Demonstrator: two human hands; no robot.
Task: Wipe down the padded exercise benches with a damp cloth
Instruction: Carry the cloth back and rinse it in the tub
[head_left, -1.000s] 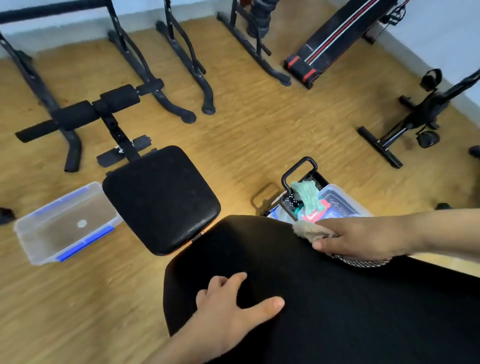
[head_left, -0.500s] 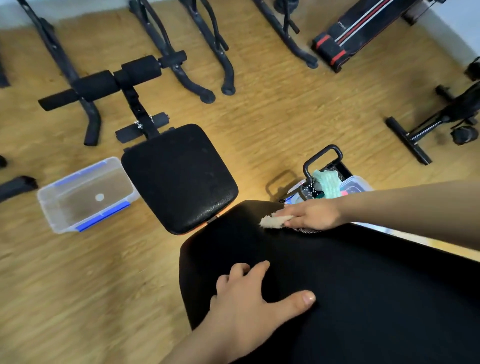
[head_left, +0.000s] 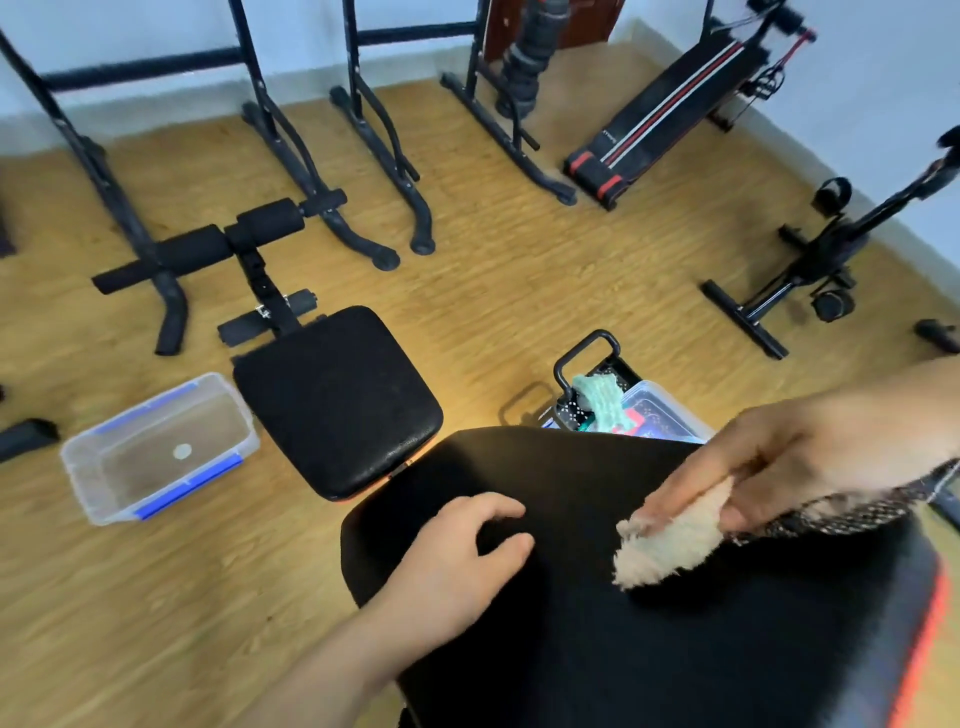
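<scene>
A black padded bench fills the lower right, its long back pad (head_left: 597, 623) nearest me and its smaller square seat pad (head_left: 337, 400) beyond it. My left hand (head_left: 457, 561) rests flat on the back pad near its left edge, fingers apart. My right hand (head_left: 769, 467) holds a fluffy cream cloth (head_left: 670, 540) with a dark patterned side, and the cloth's end touches the middle of the back pad. The hand and cloth look blurred.
A transparent plastic tub (head_left: 156, 447) with blue clips sits on the wood floor to the left. A black basket (head_left: 592, 374) with a green cloth (head_left: 602, 400) and a plastic box stands behind the bench. Exercise frames, a sit-up board (head_left: 670, 98) and a pedal machine (head_left: 810, 280) ring the floor.
My right hand has swept the cloth from the pad's far edge toward the middle, nearer to me. My left hand has stayed on the pad. The camera has tilted up.
</scene>
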